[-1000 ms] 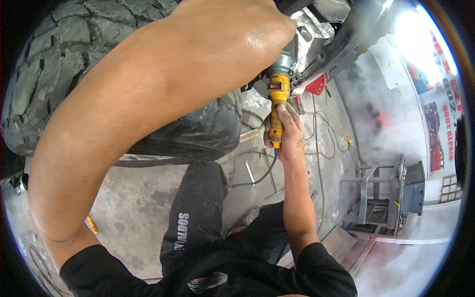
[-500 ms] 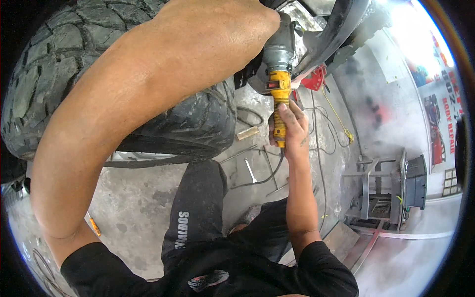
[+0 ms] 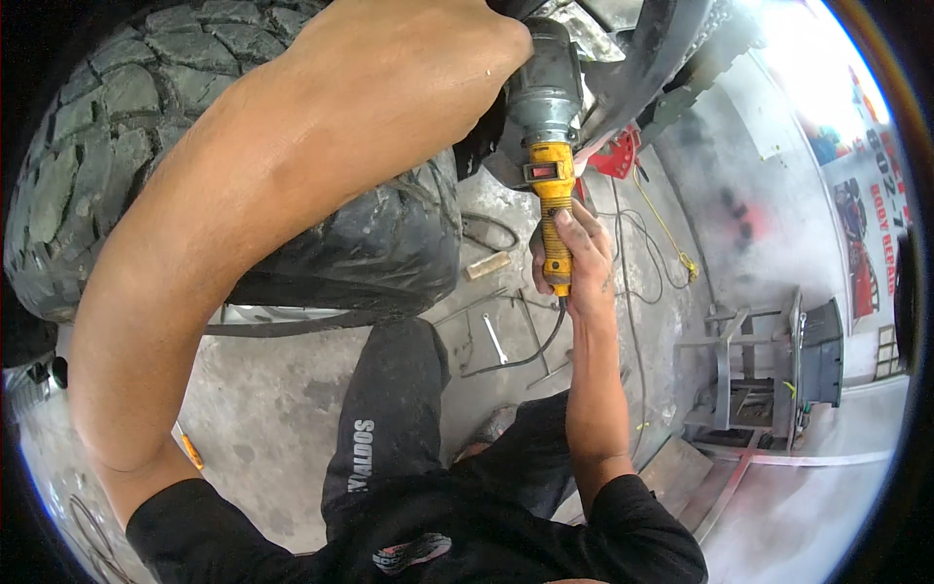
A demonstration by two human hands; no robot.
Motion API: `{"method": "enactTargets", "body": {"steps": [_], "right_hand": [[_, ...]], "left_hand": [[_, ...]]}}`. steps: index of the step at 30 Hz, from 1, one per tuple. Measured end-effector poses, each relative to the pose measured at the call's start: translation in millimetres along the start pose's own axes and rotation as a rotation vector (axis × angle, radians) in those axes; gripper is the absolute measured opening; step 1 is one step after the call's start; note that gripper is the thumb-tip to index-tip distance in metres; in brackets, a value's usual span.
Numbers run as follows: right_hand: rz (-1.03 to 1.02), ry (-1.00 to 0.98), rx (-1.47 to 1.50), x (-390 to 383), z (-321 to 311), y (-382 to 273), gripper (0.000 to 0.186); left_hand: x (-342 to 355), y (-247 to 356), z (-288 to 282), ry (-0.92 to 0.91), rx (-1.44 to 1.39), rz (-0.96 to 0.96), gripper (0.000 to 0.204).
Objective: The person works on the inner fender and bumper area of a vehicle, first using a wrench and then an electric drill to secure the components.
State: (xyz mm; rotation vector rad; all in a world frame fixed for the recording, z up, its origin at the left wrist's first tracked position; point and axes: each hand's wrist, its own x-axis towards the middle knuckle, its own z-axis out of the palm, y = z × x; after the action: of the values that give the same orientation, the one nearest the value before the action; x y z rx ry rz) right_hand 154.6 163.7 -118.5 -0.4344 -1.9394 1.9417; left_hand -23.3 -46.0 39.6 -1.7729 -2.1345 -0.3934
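Note:
My right hand (image 3: pixel 581 248) grips the ridged yellow handle of a corded grinder-like power tool (image 3: pixel 552 161), whose metal head (image 3: pixel 547 92) points up into the vehicle's wheel area. My left forearm arches across the big treaded tire (image 3: pixel 112 117); my left hand (image 3: pixel 491 39) is at the top beside the tool's head, its fingers hidden. A dark curved panel edge (image 3: pixel 654 54) and pale metal parts (image 3: pixel 587 34) are just right of the head. A black cord hangs from the handle.
On the concrete floor (image 3: pixel 272 389) lie a wrench (image 3: pixel 494 336), a wood block (image 3: pixel 487 266), loose cables and an orange-handled tool (image 3: pixel 192 450). A red object (image 3: pixel 616 154) is beyond the panel. At right are a metal stand (image 3: pixel 739 380), a grey bin (image 3: pixel 822 355) and a wall banner (image 3: pixel 856 253).
The tool and my right hand have shifted slightly right. My left arm's upper end has moved left, uncovering more of the tool's metal head.

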Motion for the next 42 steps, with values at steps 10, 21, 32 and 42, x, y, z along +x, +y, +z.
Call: {"method": "enactTargets", "body": {"steps": [10, 21, 32, 42], "right_hand": [[0.045, -0.021, 0.055, -2, -2, 9, 0.052], [0.049, 0.011, -0.058, -26, 10, 12, 0.053], [0.096, -0.019, -0.067, -39, -12, 19, 0.054], [0.106, -0.01, -0.083, -42, -15, 18, 0.055]], "left_hand": [[3, 22, -11, -0.067, 0.124, -0.077, 0.018], [1, -3, 8, 0.003, 0.097, -0.043, 0.016], [3, 0, 30, 0.217, 0.23, -0.066, 0.034], [1, -2, 31, 0.202, 0.17, -0.062, 0.041]]}}
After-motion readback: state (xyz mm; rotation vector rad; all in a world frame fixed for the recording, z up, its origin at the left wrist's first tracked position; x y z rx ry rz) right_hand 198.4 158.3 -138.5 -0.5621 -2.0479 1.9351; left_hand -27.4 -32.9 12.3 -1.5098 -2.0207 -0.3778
